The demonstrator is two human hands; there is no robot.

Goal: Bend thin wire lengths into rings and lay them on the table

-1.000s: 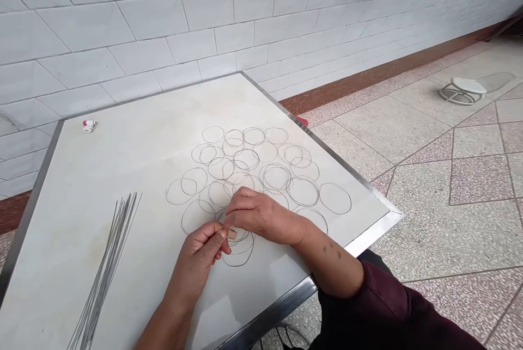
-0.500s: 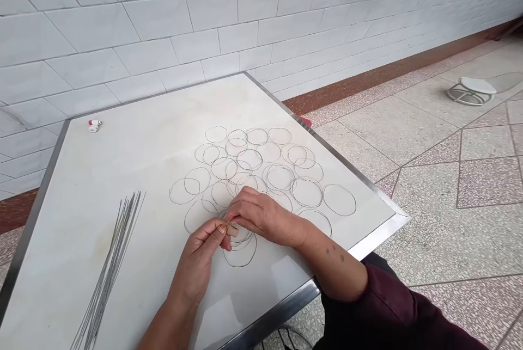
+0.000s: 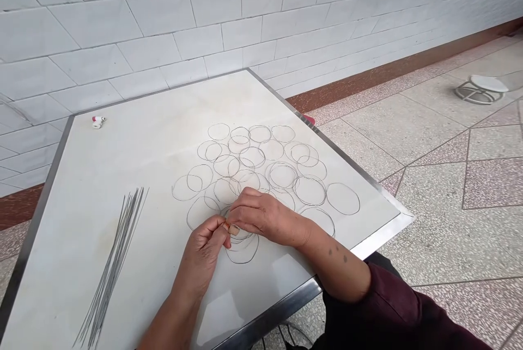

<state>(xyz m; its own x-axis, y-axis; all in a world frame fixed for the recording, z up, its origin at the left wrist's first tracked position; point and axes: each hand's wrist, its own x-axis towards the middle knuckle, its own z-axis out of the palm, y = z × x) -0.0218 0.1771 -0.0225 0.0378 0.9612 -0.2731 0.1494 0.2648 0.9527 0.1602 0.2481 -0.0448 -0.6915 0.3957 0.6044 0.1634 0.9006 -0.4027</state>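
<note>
Both hands meet over the near middle of the white table. My left hand (image 3: 206,246) has thumb and fingers pinched at a small tan piece (image 3: 233,229), too small to make out well. My right hand (image 3: 261,214) is closed with its fingertips against my left fingertips; what it grips is hidden. Around and beneath the hands lie many thin wire rings (image 3: 309,191), several overlapping. To the left of my left hand rests a bundle of straight thin wires (image 3: 112,271).
The white table (image 3: 163,137) has a metal edge and stands by a tiled wall (image 3: 159,18). A small red and white object (image 3: 98,120) lies at its far left corner. A round stool (image 3: 482,88) stands on the floor at right.
The view has shifted slightly, so the table and rings appear a little farther right. Both hands stay together, and the small tan piece is turned slightly differently between the fingers.
</note>
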